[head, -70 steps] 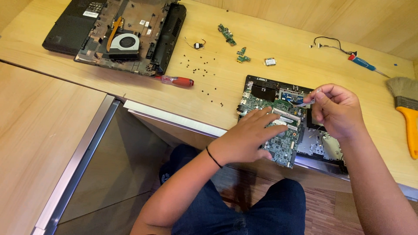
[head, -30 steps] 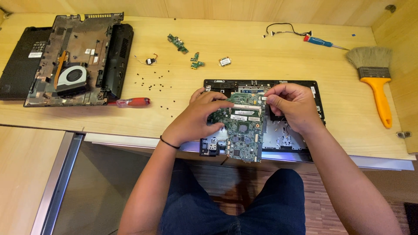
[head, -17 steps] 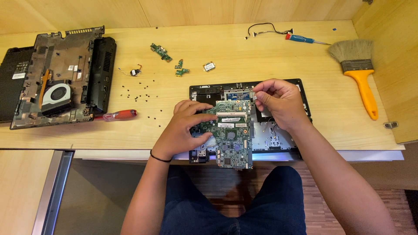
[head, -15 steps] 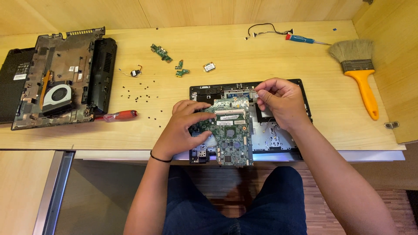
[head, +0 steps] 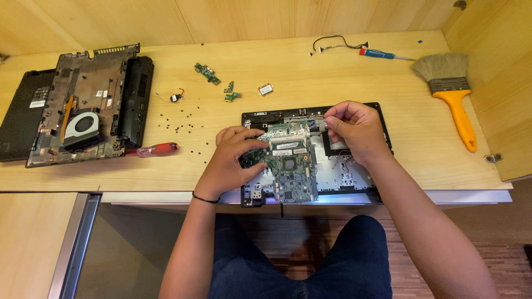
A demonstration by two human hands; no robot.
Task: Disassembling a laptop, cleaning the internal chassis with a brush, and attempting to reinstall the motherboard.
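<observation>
Green circuit board near the table's front edge, lying on a black laptop shell, its left part hidden under the left hand. Left hand's fingers spread flat on the board, clamped on nothing. Right hand at the board's far right corner, fingertips pinched together; whatever sat between them too small to make out. White label on the board, print unreadable. Far left: opened laptop base, partly cut off. Red screwdriver beside it.

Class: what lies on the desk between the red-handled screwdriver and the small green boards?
In the head view, loose black screws lie scattered between the screwdriver and the green boards.
</observation>
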